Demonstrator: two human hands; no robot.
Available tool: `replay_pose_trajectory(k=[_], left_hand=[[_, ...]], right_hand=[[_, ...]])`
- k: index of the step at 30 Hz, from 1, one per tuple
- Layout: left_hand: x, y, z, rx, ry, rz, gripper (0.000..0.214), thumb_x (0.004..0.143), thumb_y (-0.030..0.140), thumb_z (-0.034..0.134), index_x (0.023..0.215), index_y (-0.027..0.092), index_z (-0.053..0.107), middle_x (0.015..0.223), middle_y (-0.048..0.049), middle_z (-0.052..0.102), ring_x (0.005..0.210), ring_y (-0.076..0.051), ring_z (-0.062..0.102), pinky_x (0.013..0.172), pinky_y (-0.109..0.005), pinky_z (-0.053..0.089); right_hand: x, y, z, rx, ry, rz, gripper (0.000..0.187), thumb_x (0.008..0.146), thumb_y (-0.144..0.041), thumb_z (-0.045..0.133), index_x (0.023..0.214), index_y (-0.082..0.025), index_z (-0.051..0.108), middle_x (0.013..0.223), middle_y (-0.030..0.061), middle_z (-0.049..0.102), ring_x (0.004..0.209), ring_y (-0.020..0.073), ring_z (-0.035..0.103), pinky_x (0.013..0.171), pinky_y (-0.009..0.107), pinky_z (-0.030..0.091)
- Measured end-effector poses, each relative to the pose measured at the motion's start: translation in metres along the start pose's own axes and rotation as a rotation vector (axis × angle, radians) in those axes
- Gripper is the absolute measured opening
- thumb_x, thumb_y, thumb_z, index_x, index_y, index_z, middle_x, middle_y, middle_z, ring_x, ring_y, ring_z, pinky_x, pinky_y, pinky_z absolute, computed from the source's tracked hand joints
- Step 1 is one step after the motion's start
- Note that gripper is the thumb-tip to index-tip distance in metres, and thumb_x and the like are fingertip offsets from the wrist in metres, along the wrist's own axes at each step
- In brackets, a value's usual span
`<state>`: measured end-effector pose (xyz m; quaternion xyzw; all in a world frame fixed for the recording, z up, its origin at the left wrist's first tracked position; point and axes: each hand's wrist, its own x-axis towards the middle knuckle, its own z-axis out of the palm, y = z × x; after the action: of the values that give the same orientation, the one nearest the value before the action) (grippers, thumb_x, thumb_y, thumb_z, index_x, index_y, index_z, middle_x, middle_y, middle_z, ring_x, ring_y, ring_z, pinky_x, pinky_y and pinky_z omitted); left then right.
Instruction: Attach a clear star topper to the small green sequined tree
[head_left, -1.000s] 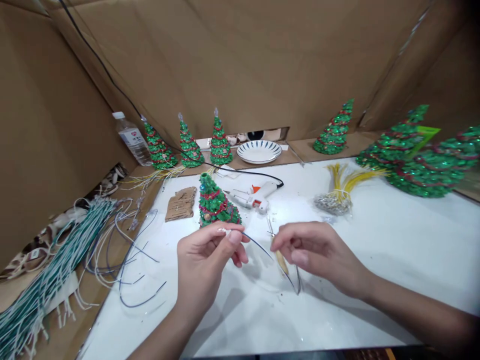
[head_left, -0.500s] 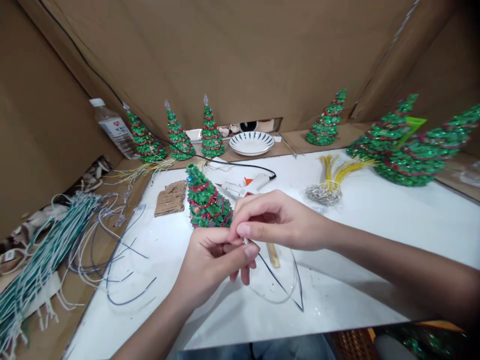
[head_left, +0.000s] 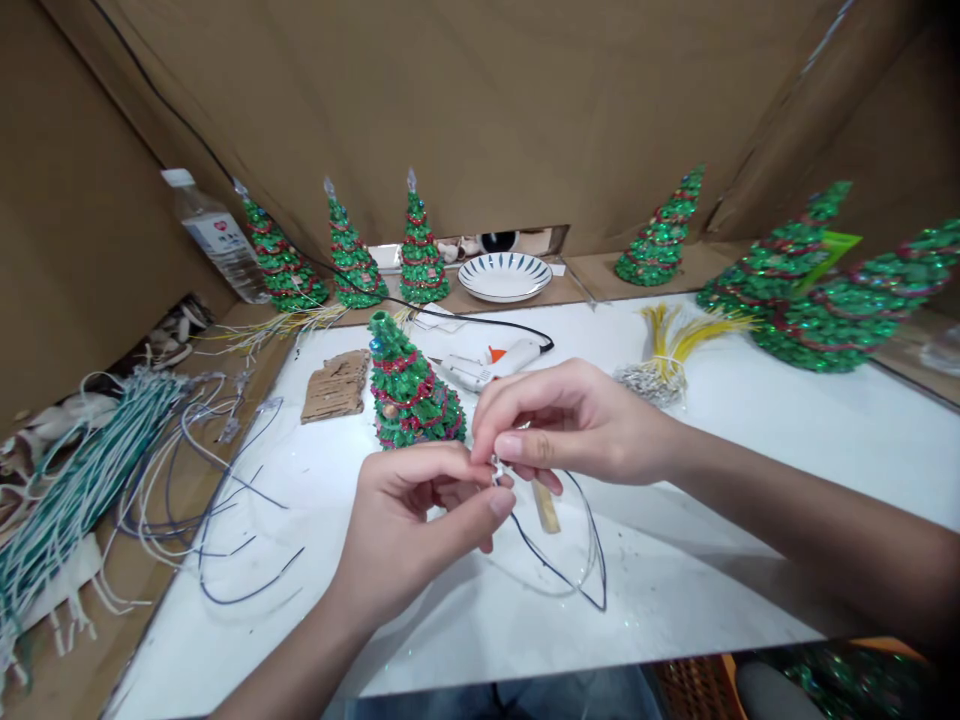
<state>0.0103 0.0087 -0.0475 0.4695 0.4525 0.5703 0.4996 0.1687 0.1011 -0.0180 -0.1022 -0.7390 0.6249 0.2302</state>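
Observation:
In the middle of the head view, my left hand [head_left: 420,520] pinches a small clear-white wire end [head_left: 498,470] between thumb and fingers. My right hand [head_left: 581,420] meets it from the right, thumb and forefinger closed on the top of the same piece. A dark blue wire and a white wire [head_left: 602,590] trail from it in a loop over the white tabletop. Just behind my hands stands a green miniature Christmas tree [head_left: 412,395] with red garland and an open top. A gold-coloured strip [head_left: 546,508] lies partly hidden below my right hand.
A glue gun [head_left: 480,372] with a black cord lies behind my hands, near a cardboard piece [head_left: 335,387]. Wire bundles lie left [head_left: 82,490] and right, the right one yellow [head_left: 667,345]. More trees [head_left: 424,255], a plate [head_left: 505,278] and a bottle [head_left: 217,240] line the back.
My hands have drawn slightly apart, the right one a little up and right. More of the small clear-white piece shows between them. The view has shifted slightly.

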Motion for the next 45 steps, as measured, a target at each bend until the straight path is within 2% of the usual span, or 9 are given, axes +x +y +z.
replay_pose_trajectory(k=[6, 13, 17, 24, 29, 32, 35, 40, 45], left_hand=[[0.004, -0.004, -0.009, 0.058, -0.121, 0.030, 0.008, 0.075, 0.025, 0.071, 0.069, 0.020, 0.070, 0.062, -0.0012, 0.067, 0.043, -0.012, 0.059, 0.038, -0.022, 0.046], [0.005, -0.002, -0.009, 0.106, -0.163, 0.011, 0.014, 0.079, 0.028, 0.069, 0.068, 0.019, 0.068, 0.060, -0.0015, 0.065, 0.046, -0.010, 0.059, 0.041, -0.020, 0.043], [0.005, -0.002, -0.010, 0.034, -0.214, -0.046, 0.014, 0.079, 0.028, 0.067, 0.069, 0.019, 0.067, 0.062, -0.0015, 0.066, 0.045, -0.011, 0.059, 0.039, -0.020, 0.041], [0.007, -0.007, -0.015, -0.102, -0.305, -0.106, 0.015, 0.081, 0.030, 0.066, 0.070, 0.019, 0.065, 0.061, -0.0007, 0.064, 0.043, -0.010, 0.057, 0.037, -0.018, 0.039], [0.008, -0.007, -0.013, 0.048, -0.211, 0.002, 0.011, 0.080, 0.028, 0.067, 0.075, 0.018, 0.068, 0.068, -0.0019, 0.067, 0.048, -0.010, 0.059, 0.042, -0.020, 0.045], [0.008, -0.006, -0.012, 0.126, -0.115, 0.113, 0.007, 0.077, 0.023, 0.070, 0.081, 0.019, 0.068, 0.071, -0.0004, 0.067, 0.051, -0.008, 0.060, 0.045, -0.017, 0.046], [0.008, -0.005, -0.012, 0.172, -0.059, 0.187, 0.007, 0.077, 0.021, 0.071, 0.083, 0.019, 0.068, 0.067, 0.0019, 0.064, 0.050, -0.007, 0.059, 0.044, -0.014, 0.044], [0.009, -0.005, -0.009, 0.187, -0.015, 0.157, 0.002, 0.078, 0.020, 0.069, 0.079, 0.018, 0.069, 0.062, 0.0034, 0.062, 0.049, -0.005, 0.058, 0.044, -0.013, 0.046], [0.011, -0.007, -0.011, 0.176, -0.001, 0.077, 0.003, 0.076, 0.020, 0.070, 0.074, 0.018, 0.069, 0.054, 0.0041, 0.062, 0.047, -0.005, 0.057, 0.043, -0.011, 0.045]], right_hand=[[-0.002, -0.004, -0.002, -0.103, 0.010, -0.025, 0.017, 0.088, -0.021, 0.055, 0.093, -0.008, 0.065, 0.082, 0.0044, 0.061, 0.061, 0.0045, 0.054, 0.046, 0.013, 0.045], [-0.002, -0.009, -0.004, -0.321, 0.018, -0.025, 0.018, 0.085, -0.025, 0.060, 0.088, -0.009, 0.067, 0.082, 0.0042, 0.064, 0.072, 0.0069, 0.056, 0.051, 0.013, 0.042], [-0.002, -0.007, -0.004, -0.158, -0.029, 0.022, 0.015, 0.088, -0.023, 0.055, 0.088, -0.009, 0.062, 0.077, 0.0010, 0.057, 0.063, 0.0035, 0.053, 0.048, 0.011, 0.044], [0.000, -0.005, 0.000, 0.106, -0.090, 0.177, 0.014, 0.092, -0.022, 0.048, 0.085, -0.012, 0.054, 0.061, -0.0036, 0.050, 0.050, 0.0043, 0.050, 0.040, 0.013, 0.045], [-0.002, -0.007, 0.006, 0.032, 0.054, 0.178, 0.018, 0.089, -0.027, 0.055, 0.079, -0.013, 0.054, 0.059, -0.0037, 0.052, 0.047, 0.0041, 0.049, 0.037, 0.012, 0.042], [-0.003, -0.008, 0.009, -0.036, 0.160, 0.140, 0.020, 0.083, -0.029, 0.063, 0.074, -0.013, 0.055, 0.054, -0.0060, 0.048, 0.043, 0.0030, 0.044, 0.036, 0.012, 0.037], [-0.003, -0.007, 0.010, -0.079, 0.206, 0.110, 0.019, 0.082, -0.025, 0.064, 0.072, -0.012, 0.056, 0.052, -0.0068, 0.046, 0.042, 0.0022, 0.042, 0.037, 0.012, 0.035], [-0.003, -0.005, 0.014, -0.218, 0.222, 0.016, 0.015, 0.080, -0.014, 0.064, 0.068, -0.009, 0.058, 0.058, -0.0065, 0.048, 0.051, -0.0002, 0.042, 0.047, 0.011, 0.035], [-0.003, -0.004, 0.017, -0.405, 0.253, 0.024, 0.017, 0.082, -0.018, 0.061, 0.067, -0.009, 0.058, 0.061, -0.0047, 0.049, 0.057, 0.0023, 0.043, 0.050, 0.014, 0.035]])
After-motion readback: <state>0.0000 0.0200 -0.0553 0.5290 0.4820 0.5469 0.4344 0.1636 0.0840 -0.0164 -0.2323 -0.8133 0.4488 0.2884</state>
